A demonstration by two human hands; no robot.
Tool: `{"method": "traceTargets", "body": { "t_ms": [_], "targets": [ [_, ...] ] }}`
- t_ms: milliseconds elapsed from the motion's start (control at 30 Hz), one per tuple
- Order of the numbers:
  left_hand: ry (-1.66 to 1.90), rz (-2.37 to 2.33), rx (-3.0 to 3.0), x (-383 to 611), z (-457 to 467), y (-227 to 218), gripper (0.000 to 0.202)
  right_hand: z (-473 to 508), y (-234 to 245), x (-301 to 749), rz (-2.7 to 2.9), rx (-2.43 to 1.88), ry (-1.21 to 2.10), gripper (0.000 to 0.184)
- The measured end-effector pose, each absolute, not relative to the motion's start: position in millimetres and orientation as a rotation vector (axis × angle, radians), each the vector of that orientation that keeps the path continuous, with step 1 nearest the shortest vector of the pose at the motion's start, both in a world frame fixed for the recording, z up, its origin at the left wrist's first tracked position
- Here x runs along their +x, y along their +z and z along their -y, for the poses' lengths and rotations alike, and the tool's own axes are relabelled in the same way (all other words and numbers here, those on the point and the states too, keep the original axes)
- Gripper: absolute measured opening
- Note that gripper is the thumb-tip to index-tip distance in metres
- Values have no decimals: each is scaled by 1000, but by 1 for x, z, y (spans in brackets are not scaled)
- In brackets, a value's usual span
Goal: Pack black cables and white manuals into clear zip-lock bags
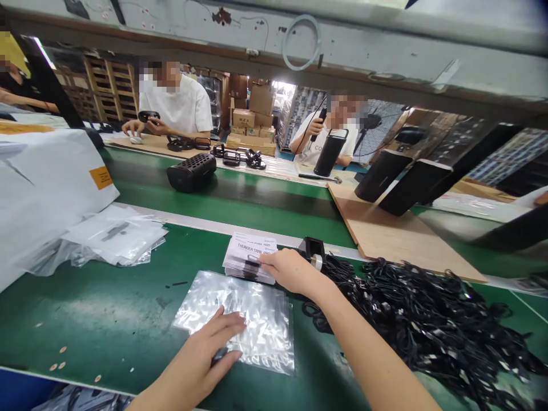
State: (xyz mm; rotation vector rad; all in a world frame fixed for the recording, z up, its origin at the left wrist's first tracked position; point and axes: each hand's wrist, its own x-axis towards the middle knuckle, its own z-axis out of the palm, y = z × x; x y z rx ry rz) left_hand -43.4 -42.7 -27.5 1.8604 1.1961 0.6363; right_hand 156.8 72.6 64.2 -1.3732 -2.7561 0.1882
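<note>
My left hand (pixel 212 348) lies on a stack of clear plastic bags (pixel 268 322), fingers stretched and apart. Something small and black shows beneath its palm, mostly hidden. Farther forward, my right hand (pixel 295 273) reaches to a pile of white printed booklets (pixel 246 251), the top one lettered "THUNDER TRAIL PRO". Its fingers are drawn together at the right edge of the top booklet; the thumb is hard to see. Beside my right forearm spreads a big heap of black cables (pixel 411 314). A black tape dispenser (pixel 314 251) stands just behind that hand.
More plastic bags (pixel 115 234) lie at left beside a large white sack (pixel 51 188). Across the green belt are a black speaker (pixel 192 171) and a wooden board (pixel 394 234) bearing black speakers (pixel 383 174). Two co-workers sit opposite. A grey beam (pixel 240 34) crosses overhead.
</note>
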Motion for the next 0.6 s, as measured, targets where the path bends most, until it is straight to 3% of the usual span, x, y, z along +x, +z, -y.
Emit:
{"method": "traceTargets", "body": {
  "t_ms": [133, 200, 267, 367, 467, 533, 600],
  "targets": [
    [967, -962, 976, -45, 38, -12, 70, -39, 65, 148, 2737, -1208, 79, 26],
    [1019, -901, 683, -43, 37, -2, 58, -9, 54, 144, 2682, -902, 77, 25],
    [1013, -1008, 577, -39, 39, 3, 45, 22, 36, 144, 2428, -910, 218, 24],
    [875, -1170, 585, -29, 49, 1, 41, 56, 6, 159, 1723, -1354, 798, 52],
    [772, -1172, 815, -15, 59, -5, 42, 73, -16, 184, 1234, -1406, 1438, 43],
    [775, -1167, 1083, -9, 59, -7, 43, 79, -22, 202, 1040, -1468, 1458, 42],
    [745, -1266, 1345, -9, 52, -6, 39, 83, -24, 217, 921, -1608, 1263, 42]
  ]
}}
